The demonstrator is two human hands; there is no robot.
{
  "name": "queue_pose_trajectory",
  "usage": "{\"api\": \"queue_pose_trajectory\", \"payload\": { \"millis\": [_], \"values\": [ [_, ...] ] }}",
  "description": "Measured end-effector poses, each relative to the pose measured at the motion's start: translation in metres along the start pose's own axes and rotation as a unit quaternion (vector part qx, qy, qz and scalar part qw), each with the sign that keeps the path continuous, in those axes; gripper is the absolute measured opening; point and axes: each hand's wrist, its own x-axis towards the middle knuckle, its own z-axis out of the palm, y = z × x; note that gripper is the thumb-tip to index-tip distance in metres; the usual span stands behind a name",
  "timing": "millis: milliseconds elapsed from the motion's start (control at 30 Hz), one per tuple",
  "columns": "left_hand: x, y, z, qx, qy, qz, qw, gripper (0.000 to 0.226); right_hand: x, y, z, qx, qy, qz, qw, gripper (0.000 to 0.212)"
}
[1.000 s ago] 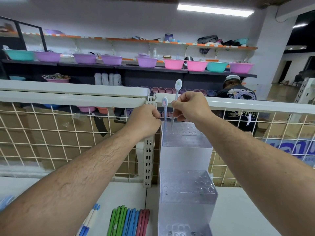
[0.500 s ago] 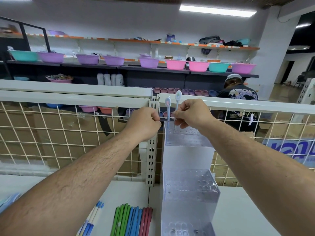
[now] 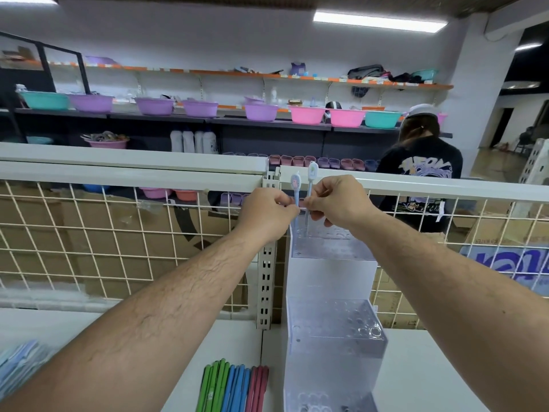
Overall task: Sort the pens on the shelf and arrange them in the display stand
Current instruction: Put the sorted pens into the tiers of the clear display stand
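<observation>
Pinching mid-shaft, left hand holds the pink-topped pen, right hand the taller pen, tips at the upper-left corner of the display stand.

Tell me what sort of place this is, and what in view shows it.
Most likely a general-goods shop. Rows of plastic basins line the wall shelves, a clear tiered display stand sits on a white shelf backed by a wire grid panel, and colour-sorted pens lie beside it.

"Where's the camera?"
"On the head, wide-angle, facing forward and slightly down along both forearms."
"How close?"
"Stand at arm's length; wall shelves far behind the mesh."
</observation>
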Motion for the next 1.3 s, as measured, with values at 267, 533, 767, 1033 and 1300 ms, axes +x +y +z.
{"api": "queue_pose_trajectory", "payload": {
  "millis": [267,533,767,1033,1300],
  "values": [
    [0.006,-0.003,0.009,0.011,0.004,0.004,1.0,0.014,0.0,0.006,0.004,-0.035,-0.033,-0.006,0.999,0.016],
    [0.008,-0.004,0.011,0.009,-0.009,0.009,1.0,0.015,-0.002,0.007,-0.001,-0.055,-0.046,-0.016,0.997,0.02],
    [0.007,-0.005,0.01,0.012,-0.013,0.007,1.0,0.011,-0.002,0.009,-0.001,-0.057,-0.046,0.002,0.997,0.017],
    [-0.002,-0.007,0.004,0.018,-0.004,0.026,0.999,0.008,-0.013,0.002,-0.004,-0.079,-0.019,0.005,0.997,0.015],
    [-0.028,-0.019,-0.011,0.101,-0.02,0.081,0.991,0.014,-0.059,-0.014,-0.002,-0.246,0.061,-0.007,0.967,0.041]
  ]
}}
